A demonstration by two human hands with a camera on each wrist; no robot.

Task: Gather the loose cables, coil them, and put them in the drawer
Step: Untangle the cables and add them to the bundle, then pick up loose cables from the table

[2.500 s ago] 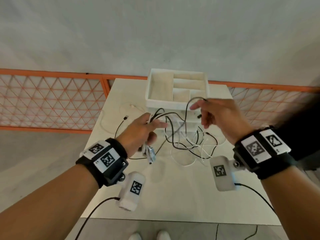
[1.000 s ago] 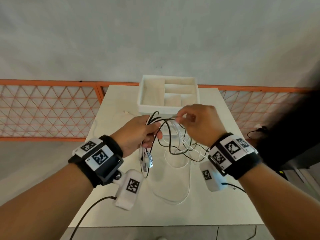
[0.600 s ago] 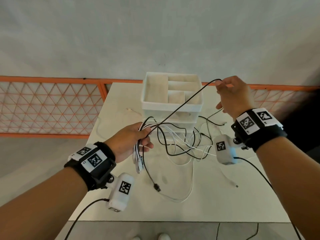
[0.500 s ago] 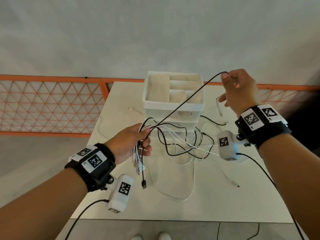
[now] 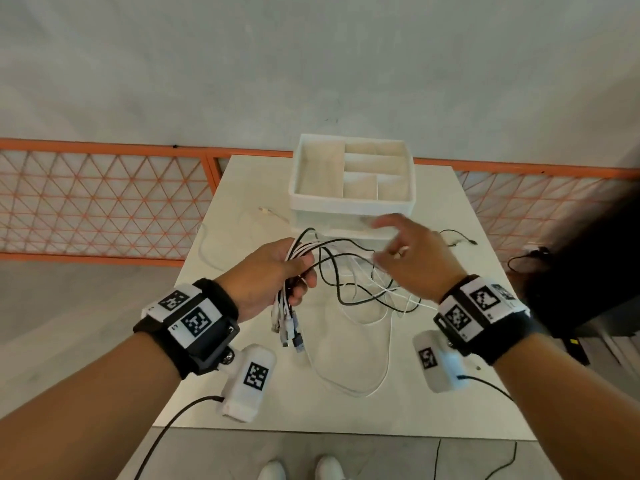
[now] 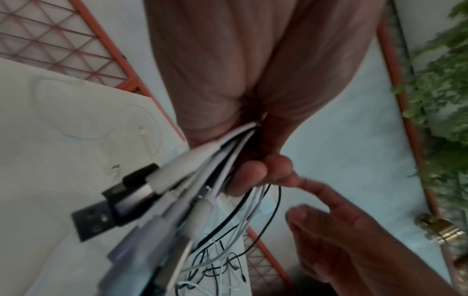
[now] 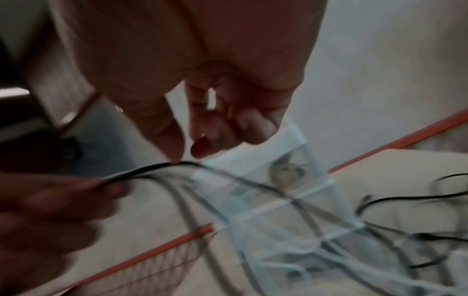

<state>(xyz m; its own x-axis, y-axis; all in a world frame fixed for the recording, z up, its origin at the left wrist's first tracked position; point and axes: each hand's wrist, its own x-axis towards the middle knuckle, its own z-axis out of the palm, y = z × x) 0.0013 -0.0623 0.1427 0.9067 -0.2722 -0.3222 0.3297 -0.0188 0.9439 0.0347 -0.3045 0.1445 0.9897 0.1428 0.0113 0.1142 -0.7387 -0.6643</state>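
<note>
My left hand (image 5: pixel 300 276) grips a bundle of black and white cables (image 5: pixel 288 318) above the white table (image 5: pixel 446 393). Their plug ends (image 6: pixel 131 202) hang below the fist (image 6: pixel 253 172). The rest of the cables trail to the right in loose loops (image 5: pixel 360 296) that lie on the table. My right hand (image 5: pixel 389 245) hovers just right of the bundle, fingers spread and relaxed (image 7: pixel 202 144); it holds nothing. Behind it stands the white drawer unit (image 5: pixel 351 204), an open compartment tray on top.
A loose white cable (image 5: pixel 207 244) lies on the table at the left, its plug (image 5: pixel 265 211) near the unit. A thin black cable (image 5: pixel 457 238) lies to the unit's right. A white loop (image 5: pixel 363 388) reaches toward the table's front edge. An orange mesh fence (image 5: pixel 104 202) runs behind.
My right hand held a black cable stretched high to the right; it has let go and come down to the left, close to the bundle. My left hand keeps its grip.
</note>
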